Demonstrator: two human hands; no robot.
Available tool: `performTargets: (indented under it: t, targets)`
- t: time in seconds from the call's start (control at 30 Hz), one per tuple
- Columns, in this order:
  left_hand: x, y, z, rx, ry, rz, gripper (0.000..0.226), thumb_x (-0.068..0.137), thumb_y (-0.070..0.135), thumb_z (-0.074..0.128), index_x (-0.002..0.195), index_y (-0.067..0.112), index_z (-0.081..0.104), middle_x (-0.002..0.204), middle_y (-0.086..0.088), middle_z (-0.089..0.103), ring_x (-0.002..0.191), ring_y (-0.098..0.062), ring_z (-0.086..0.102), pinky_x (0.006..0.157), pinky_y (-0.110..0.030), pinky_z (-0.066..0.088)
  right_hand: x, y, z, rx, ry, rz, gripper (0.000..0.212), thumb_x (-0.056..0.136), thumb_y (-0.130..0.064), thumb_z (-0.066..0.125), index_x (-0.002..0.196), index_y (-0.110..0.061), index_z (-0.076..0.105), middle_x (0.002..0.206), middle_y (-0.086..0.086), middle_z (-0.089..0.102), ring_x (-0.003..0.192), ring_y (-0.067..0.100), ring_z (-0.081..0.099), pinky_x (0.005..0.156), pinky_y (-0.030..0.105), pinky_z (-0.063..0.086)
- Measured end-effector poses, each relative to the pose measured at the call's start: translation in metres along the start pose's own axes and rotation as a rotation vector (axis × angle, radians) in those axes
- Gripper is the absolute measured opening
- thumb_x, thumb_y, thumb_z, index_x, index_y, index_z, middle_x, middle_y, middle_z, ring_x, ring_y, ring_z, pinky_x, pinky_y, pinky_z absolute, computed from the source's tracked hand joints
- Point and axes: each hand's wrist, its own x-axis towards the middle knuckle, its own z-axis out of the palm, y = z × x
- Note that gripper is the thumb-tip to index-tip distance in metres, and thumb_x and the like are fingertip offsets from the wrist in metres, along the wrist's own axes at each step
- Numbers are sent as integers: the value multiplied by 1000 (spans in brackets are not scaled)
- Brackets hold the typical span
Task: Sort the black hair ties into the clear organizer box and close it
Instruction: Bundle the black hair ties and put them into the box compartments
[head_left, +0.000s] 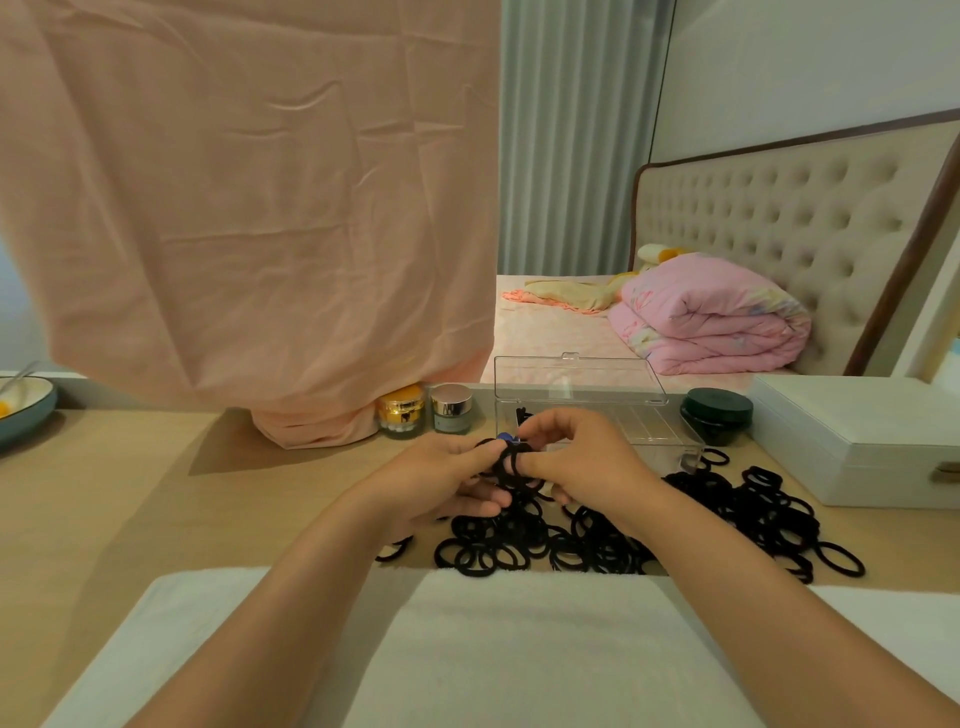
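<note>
A big heap of black hair ties (727, 519) lies spread over the wooden table (130, 509), from the middle to the right. Above its left end, my left hand (441, 475) and my right hand (576, 457) meet, and both pinch a small bunch of hair ties (511, 467) between their fingertips. Just behind the hands stands the clear organizer box (644, 428) with its lid (576, 376) raised upright. A few ties lie in the box's left end, partly hidden by my fingers.
Two small cream jars (401, 413) (451, 408) stand left of the box, against a draped pink cloth (249, 208). A dark round tin (718, 413) and a white case (872, 436) sit to the right. A bowl (23, 410) is at the far left, a white towel (519, 649) at the near edge.
</note>
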Motion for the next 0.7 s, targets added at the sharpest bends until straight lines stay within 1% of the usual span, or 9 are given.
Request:
performTargets:
  t: [0.07, 0.1, 0.2, 0.3, 0.4, 0.47, 0.53, 0.6, 0.7]
  targets:
    - [-4, 1, -2, -21, -53, -3, 29, 100, 26, 55, 115, 7, 71, 93, -10, 74, 81, -15, 70, 72, -25, 58, -1, 1, -3, -18, -70, 11, 28, 89, -18, 77, 116, -21, 70, 106, 4, 71, 52, 4, 62, 47, 23, 47]
    - [-6, 2, -4, -28, -89, -5, 28, 101, 24, 54, 116, 6, 70, 94, -10, 74, 82, -16, 70, 72, -26, 58, -1, 1, -5, -26, -124, 31, 24, 91, -21, 75, 115, -22, 73, 103, 5, 74, 59, 8, 66, 49, 25, 48]
    - [-11, 5, -10, -11, -143, -20, 28, 103, 20, 50, 119, 4, 68, 102, -13, 73, 91, -20, 70, 77, -29, 59, -1, 1, -11, -44, -166, 76, 12, 91, -24, 75, 100, -18, 79, 98, 15, 77, 67, 16, 67, 56, 27, 54]
    - [-8, 5, -14, 66, -2, -8, 27, 103, 21, 52, 118, 8, 70, 103, -9, 72, 86, -17, 69, 80, -31, 59, 1, -1, -18, -4, -144, 103, 9, 90, -17, 75, 97, -13, 78, 91, 11, 75, 66, 15, 68, 59, 26, 59]
    - [-4, 2, -10, 227, 196, 10, 20, 99, 19, 60, 112, 15, 74, 82, -4, 65, 69, -13, 64, 87, -40, 61, 1, -4, -21, 41, -151, 84, 6, 90, -14, 75, 95, -13, 79, 86, 6, 75, 65, 13, 69, 58, 25, 59]
    - [-2, 1, 0, 231, 218, 36, 18, 95, 16, 65, 111, 14, 73, 78, -4, 70, 67, -14, 66, 85, -40, 62, -1, -6, -17, 93, -195, 47, 7, 90, -15, 75, 96, -15, 80, 83, 4, 76, 62, 11, 67, 55, 24, 56]
    - [-2, 2, 8, 212, 201, 49, 17, 91, 15, 70, 108, 11, 73, 84, -8, 77, 72, -15, 71, 81, -35, 63, -2, -6, -11, 103, -228, 29, 11, 89, -15, 76, 100, -16, 77, 85, 4, 78, 62, 15, 66, 55, 23, 55]
    - [-2, 4, 12, 149, 160, 41, 21, 91, 17, 71, 110, 9, 71, 92, -13, 78, 77, -17, 73, 74, -29, 63, 0, -2, -7, 91, -185, 35, 15, 87, -15, 79, 101, -17, 76, 89, 5, 78, 63, 19, 64, 56, 24, 56]
    - [-3, 6, 10, 35, 123, 20, 26, 99, 26, 62, 117, 9, 70, 105, -14, 76, 83, -17, 73, 67, -26, 59, 3, 3, -8, 100, -118, 21, 17, 85, -13, 80, 102, -18, 78, 90, 0, 78, 71, 25, 65, 55, 24, 55]
